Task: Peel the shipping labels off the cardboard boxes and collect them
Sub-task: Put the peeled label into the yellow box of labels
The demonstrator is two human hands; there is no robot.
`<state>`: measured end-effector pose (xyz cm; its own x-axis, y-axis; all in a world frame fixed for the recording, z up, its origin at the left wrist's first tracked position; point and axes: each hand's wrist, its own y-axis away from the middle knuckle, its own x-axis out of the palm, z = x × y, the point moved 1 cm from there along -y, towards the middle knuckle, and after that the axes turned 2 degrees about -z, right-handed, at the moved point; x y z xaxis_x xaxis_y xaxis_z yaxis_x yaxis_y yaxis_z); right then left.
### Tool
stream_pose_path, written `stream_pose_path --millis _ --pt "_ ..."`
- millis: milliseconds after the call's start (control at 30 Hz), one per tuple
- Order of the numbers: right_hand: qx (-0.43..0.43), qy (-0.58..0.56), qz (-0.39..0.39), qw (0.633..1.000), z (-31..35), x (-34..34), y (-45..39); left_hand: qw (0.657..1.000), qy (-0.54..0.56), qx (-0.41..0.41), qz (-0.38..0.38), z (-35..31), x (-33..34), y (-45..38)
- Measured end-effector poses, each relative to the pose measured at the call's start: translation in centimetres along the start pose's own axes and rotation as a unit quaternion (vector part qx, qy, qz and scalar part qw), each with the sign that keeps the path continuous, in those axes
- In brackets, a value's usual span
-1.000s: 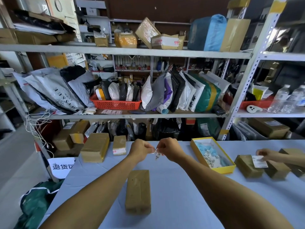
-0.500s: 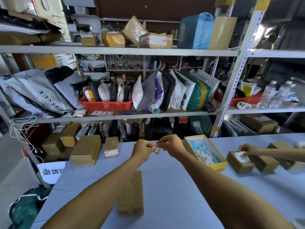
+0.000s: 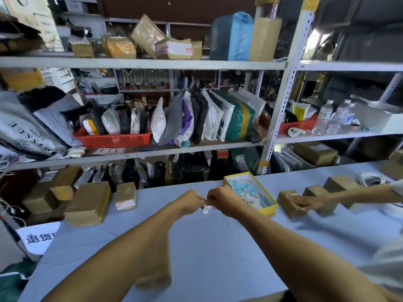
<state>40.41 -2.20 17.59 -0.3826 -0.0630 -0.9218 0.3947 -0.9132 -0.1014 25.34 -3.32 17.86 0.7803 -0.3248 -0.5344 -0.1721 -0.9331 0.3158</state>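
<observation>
A small white peeled label [image 3: 206,209] hangs between my two hands above the blue-grey table [image 3: 218,247]. My left hand [image 3: 192,202] pinches its left edge and my right hand [image 3: 222,199] pinches its right edge. A brown cardboard box [image 3: 157,277] lies on the table under my left forearm, mostly hidden and blurred. At the table's far left stand a larger cardboard box [image 3: 88,203] and a small box with a white label [image 3: 125,196]. A yellow open box [image 3: 250,192] holding blue and white scraps sits just right of my right hand.
Another person's hand [image 3: 305,201] rests on a small cardboard box [image 3: 290,202] at the right, beside two more boxes [image 3: 320,197]. Metal shelving [image 3: 139,63] packed with parcels and a red basket [image 3: 113,139] runs behind the table.
My view has swung right, so the box under my arm slid toward the lower left. Both hands keep pinching the label. The other person's hand now lies flat on a box.
</observation>
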Motion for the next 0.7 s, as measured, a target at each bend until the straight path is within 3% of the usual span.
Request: stream_pose_path --millis 133,233,333,400,533,700 --pt "0.055 -0.068 -0.002 0.996 -0.9 -0.1 0.4 0.993 -0.064 0.029 -0.092 -1.0 1.3 -0.5" --pt "0.085 -0.125 -0.023 0.988 -1.6 -0.3 0.9 0.986 -0.002 0.026 -0.163 -1.1 1.7 -1.2" --pt "0.089 -0.115 -0.053 0.988 -1.8 -0.9 1.6 0.982 0.113 -0.01 -0.15 -1.3 1.8 -1.7" --pt "0.082 -0.088 -0.046 0.992 -2.0 -1.1 2.0 0.987 0.116 -0.021 -0.106 -1.4 2.2 -1.6" --pt "0.095 -0.078 -0.021 0.992 -2.8 -0.6 2.7 0.996 0.012 -0.002 -0.088 -1.4 3.2 -2.1" --pt "0.132 -0.097 -0.017 0.986 -3.6 0.6 3.0 0.983 -0.129 0.013 -0.13 -1.9 4.2 -2.3"
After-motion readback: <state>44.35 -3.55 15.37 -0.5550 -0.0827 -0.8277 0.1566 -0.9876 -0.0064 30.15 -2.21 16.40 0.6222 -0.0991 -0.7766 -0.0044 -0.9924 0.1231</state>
